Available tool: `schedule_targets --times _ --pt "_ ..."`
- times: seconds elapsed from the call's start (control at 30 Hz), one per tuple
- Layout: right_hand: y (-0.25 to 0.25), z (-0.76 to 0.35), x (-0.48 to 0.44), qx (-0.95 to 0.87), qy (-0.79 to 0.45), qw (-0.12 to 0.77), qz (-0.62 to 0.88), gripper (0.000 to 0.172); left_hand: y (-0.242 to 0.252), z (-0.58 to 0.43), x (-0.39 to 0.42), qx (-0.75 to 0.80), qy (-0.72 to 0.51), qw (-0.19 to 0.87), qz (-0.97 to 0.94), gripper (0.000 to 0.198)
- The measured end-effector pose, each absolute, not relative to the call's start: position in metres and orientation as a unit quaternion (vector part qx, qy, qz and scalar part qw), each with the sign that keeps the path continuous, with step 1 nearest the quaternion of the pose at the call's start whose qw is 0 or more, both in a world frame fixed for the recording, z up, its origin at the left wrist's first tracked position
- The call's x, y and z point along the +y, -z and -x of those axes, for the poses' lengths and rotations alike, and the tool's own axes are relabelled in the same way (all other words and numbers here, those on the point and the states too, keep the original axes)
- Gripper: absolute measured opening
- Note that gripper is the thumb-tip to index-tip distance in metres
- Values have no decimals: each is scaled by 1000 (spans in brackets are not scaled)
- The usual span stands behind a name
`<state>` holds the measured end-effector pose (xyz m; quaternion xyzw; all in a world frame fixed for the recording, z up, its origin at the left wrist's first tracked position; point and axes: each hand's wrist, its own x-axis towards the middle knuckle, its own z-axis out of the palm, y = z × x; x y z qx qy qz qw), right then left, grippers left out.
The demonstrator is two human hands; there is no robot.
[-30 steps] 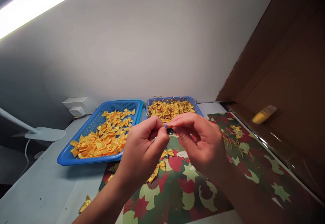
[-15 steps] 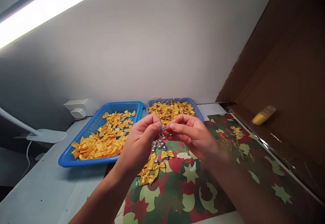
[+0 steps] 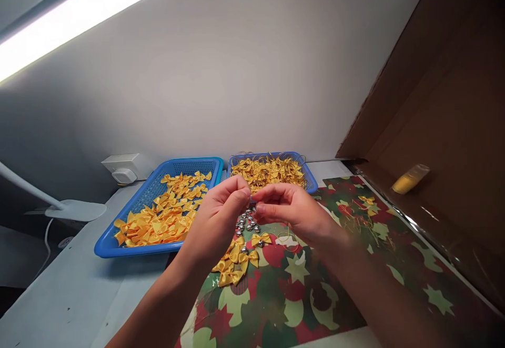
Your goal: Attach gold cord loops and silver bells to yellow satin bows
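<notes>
My left hand (image 3: 226,203) is closed in a pinch, its thumb pressed on the bent forefinger. A thin gold cord is held there, mostly hidden by the fingertips. Close against it, my right hand (image 3: 298,214) has its forefinger at the left fingertips, with its thumb a little lower and apart. Below both hands lie several small silver bells (image 3: 249,220). Nearer to me is a small pile of yellow satin bows (image 3: 232,269), one bow (image 3: 260,239) with a bell at it. A thin gold cord loop (image 3: 290,242) shows under my right hand.
A blue basket (image 3: 136,252) of yellow bows stands at the left. Behind my hands, another blue basket (image 3: 311,184) holds bows with gold cord loops. More gold cords (image 3: 371,221) lie on the patterned sheet (image 3: 294,314) at right, beside a cardboard wall (image 3: 445,100).
My right thumb and forefinger have parted, and the forefinger has moved left to the left fingertips. The gold cord stretch between the hands no longer shows. My left hand stays pinched.
</notes>
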<state>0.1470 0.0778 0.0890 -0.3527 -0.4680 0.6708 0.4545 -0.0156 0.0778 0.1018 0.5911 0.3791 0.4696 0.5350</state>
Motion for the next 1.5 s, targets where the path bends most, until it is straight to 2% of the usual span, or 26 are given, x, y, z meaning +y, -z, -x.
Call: schedule_targets --times 0.13,0.27,0.43,0.67,0.83,1.0,1.3,1.5 --pt "-93 -153 80 -553 -593 430 397 9 -102 17 79 400 -454 511 -610 26" --pt "-97 -158 82 -568 -544 453 420 11 -104 15 81 410 -442 493 -627 26" --pt "-96 -158 80 -506 -581 506 389 12 -107 12 79 414 -424 494 -637 26" --pt "-96 -150 72 -456 -631 529 339 18 -109 9 73 412 -424 470 -655 29" --pt "-94 -141 68 -475 -534 611 339 22 -110 7 71 408 -417 472 -660 28" --pt "-93 -137 63 -510 -450 650 340 15 -110 6 69 409 -424 470 -657 26" --pt "-98 -140 56 -542 -415 651 330 4 -112 3 59 409 -485 407 -657 28" --pt "-98 -138 54 -541 -422 655 317 5 -114 2 56 401 -498 408 -652 26"
